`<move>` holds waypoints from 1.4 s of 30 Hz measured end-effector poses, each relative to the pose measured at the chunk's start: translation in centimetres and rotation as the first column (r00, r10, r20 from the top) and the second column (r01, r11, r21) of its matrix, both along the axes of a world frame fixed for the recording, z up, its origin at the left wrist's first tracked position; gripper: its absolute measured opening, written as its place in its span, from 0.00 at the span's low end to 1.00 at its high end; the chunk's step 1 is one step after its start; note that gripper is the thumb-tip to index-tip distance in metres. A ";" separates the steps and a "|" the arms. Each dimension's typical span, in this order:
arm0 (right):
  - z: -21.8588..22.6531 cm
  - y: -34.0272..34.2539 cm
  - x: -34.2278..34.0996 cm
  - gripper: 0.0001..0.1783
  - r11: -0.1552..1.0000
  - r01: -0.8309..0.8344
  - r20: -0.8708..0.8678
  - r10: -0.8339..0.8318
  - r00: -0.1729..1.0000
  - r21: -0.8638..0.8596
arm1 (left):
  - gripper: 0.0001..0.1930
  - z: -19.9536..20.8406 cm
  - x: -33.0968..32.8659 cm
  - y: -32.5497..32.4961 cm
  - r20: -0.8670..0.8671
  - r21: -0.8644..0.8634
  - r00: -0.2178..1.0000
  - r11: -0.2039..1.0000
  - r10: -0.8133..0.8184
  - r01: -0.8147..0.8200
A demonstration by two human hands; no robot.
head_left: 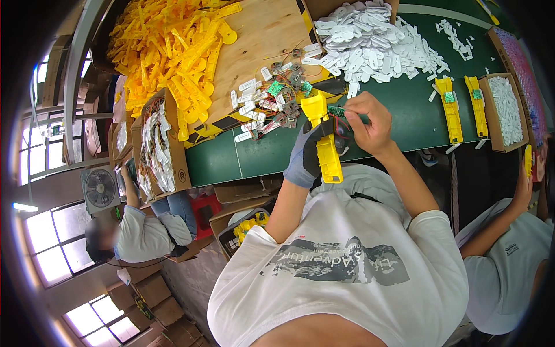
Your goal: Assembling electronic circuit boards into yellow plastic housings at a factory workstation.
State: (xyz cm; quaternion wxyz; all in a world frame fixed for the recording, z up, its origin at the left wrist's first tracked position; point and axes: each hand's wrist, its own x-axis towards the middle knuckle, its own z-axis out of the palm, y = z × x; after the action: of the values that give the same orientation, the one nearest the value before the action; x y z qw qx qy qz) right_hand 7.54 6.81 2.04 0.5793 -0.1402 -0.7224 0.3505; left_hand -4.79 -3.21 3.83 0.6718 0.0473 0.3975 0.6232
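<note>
My left hand (306, 153), in a grey and black glove, is wrapped round a long yellow plastic shell (329, 162) just past the table's front edge. The shell's wide end points away from me and its narrow end toward my shirt. Bare, my right hand (371, 124) pinches a small green circuit board (335, 110) with thumb and fingertips beside the shell's wide end. Thin wires and dark round parts hang between the hands, partly hidden. Just beyond lies a tangle of white plastic pieces, wires and metal parts (283, 98).
Yellow shells (167, 52) are heaped at the far left, white plastic pieces (370, 43) at the back. Two yellow shells with green boards (450, 115) lie right, near a box of small white parts (504, 110). A carton (173, 136) stands left. People sit at both sides.
</note>
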 end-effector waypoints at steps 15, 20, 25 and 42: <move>-0.2 0.9 0.8 0.13 0.945 -0.012 0.063 -0.009 0.998 0.328 | 0.12 -0.9 0.2 -0.3 0.056 0.033 0.995 0.996 -0.082 0.080; -0.2 0.9 0.8 0.14 0.918 -0.013 0.101 -0.029 0.994 0.396 | 0.11 -0.5 0.2 -0.3 -0.038 0.014 0.993 0.993 -0.114 0.114; -0.4 0.9 1.2 0.14 0.916 0.025 0.118 -0.079 0.990 0.400 | 0.14 0.1 0.3 -0.2 -0.386 0.073 0.920 0.996 0.072 -0.048; 1.8 -2.5 3.4 0.06 0.906 -0.374 0.376 0.422 0.825 -0.196 | 0.15 3.8 -3.3 -0.5 -0.635 0.253 0.702 0.945 0.323 -0.206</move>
State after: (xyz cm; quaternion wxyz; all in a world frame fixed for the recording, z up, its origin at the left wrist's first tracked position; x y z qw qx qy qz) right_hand 10.91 4.35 3.88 0.3198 -0.0893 -0.8197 0.4668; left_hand -8.06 -3.67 7.64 0.3815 0.2643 0.5617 0.6849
